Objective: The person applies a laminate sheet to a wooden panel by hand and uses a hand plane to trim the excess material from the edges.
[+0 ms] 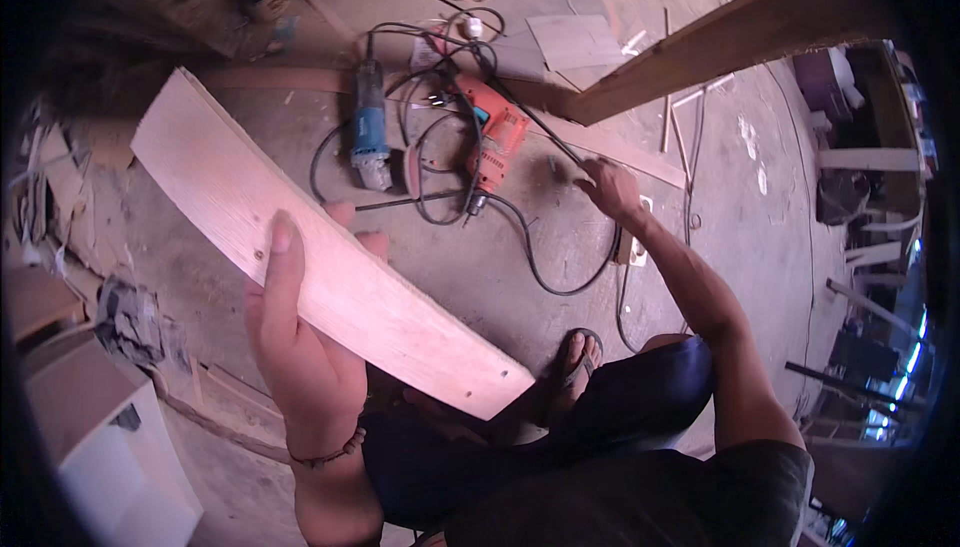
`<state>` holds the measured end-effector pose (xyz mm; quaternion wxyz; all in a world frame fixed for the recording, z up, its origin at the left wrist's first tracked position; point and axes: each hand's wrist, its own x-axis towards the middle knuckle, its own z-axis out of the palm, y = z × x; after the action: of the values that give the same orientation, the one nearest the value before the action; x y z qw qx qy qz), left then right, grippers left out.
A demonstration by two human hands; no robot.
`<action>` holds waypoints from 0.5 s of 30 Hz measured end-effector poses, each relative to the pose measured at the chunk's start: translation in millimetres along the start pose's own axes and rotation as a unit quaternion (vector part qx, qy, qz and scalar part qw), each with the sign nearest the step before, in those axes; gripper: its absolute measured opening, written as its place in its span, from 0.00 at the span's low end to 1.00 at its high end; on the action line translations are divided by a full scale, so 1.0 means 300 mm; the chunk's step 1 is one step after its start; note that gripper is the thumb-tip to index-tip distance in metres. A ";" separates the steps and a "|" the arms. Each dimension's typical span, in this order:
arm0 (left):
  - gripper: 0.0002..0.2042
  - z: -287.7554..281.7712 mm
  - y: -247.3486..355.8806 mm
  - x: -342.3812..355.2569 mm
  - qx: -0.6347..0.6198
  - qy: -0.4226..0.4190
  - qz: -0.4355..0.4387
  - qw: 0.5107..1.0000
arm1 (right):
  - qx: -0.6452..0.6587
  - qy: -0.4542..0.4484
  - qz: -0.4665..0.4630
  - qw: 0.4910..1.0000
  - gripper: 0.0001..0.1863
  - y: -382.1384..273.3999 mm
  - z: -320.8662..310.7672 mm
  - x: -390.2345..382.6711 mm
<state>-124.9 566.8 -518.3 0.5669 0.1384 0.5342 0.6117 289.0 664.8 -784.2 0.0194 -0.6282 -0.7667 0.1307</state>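
My left hand (300, 337) grips a long, slightly curved pale wooden board (330, 267), thumb on its face and fingers round the far edge. A few small holes or screw marks show in the board, which is raised above the floor, slanting from upper left to lower right. My right hand (610, 190) reaches forward, closed at the end of a thin dark rod or cable (548, 135); which of the two I cannot tell. Left of that hand lies an orange power drill (497, 142), chuck towards me. Beside the drill lies a blue angle grinder (369, 122).
Black cables (545, 282) loop over the concrete floor around the tools. A white power strip (636, 242) lies beneath my right forearm. A thick wooden beam (690, 47) slants in from upper right. Wood scraps and furniture parts (120, 447) crowd the left; a sandalled foot (580, 357) is near.
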 end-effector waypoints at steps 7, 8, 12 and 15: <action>0.27 0.006 0.121 -0.249 0.059 0.108 0.110 0.986 | -0.046 -0.051 0.080 0.994 0.17 -0.022 0.197 0.311; 0.26 -0.009 0.132 -0.271 0.080 0.116 0.133 0.981 | -0.058 -0.054 0.057 0.995 0.16 -0.030 0.217 0.302; 0.25 -0.039 0.133 -0.289 0.010 0.103 0.157 0.982 | 0.024 -0.106 -0.051 0.993 0.13 0.037 0.175 0.260; 0.25 -0.027 0.114 -0.276 -0.014 0.101 0.163 0.981 | 0.141 0.031 -0.108 0.984 0.12 -0.045 -0.041 0.136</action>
<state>-123.5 500.6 -457.5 0.4045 0.1530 0.5503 0.7142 269.9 704.1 -774.7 0.1458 -0.5364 -0.8030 0.2151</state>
